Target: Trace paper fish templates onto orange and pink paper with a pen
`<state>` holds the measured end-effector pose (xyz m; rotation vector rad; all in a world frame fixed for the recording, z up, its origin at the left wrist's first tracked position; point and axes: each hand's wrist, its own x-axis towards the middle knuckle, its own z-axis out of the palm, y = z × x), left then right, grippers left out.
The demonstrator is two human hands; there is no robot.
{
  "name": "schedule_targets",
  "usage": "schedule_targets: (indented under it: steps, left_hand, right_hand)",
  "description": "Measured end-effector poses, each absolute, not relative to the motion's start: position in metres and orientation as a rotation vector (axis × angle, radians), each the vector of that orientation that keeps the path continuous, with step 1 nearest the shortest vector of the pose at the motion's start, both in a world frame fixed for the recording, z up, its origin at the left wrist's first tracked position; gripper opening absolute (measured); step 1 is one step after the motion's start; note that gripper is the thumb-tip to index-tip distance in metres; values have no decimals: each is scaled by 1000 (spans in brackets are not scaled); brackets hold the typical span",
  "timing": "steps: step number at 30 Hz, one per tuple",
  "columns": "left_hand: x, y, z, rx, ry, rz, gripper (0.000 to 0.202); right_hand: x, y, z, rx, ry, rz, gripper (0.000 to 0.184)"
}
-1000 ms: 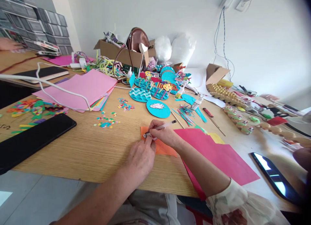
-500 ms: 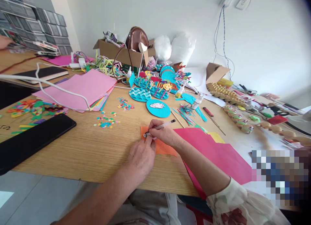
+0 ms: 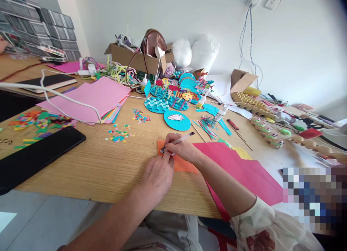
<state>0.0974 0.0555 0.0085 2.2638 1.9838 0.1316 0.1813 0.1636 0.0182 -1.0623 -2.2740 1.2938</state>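
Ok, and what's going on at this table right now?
The person's right hand holds a pen, its tip down over a piece of orange paper. The left hand rests against that paper; the hands mostly hide what's beneath them. A red sheet lies under the right forearm, and a blue disc sits just beyond the hands.

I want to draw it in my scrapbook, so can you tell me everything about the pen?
The pen is slim, with a pale, plastic-looking barrel, a dark upper end and a dark part near the tip. It slants, lower end leftward over the orange paper, upper end raised rightward, gripped in the right hand. Whether its tip touches anything is too small to tell.
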Motion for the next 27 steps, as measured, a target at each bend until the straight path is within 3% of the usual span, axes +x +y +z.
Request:
schedule_targets:
  steps: [27]
  left_hand:
    - [98, 58, 6, 2253, 2003, 76, 39]
  right_hand:
    - [181, 165, 14, -1026, -2252, 1354, 4]
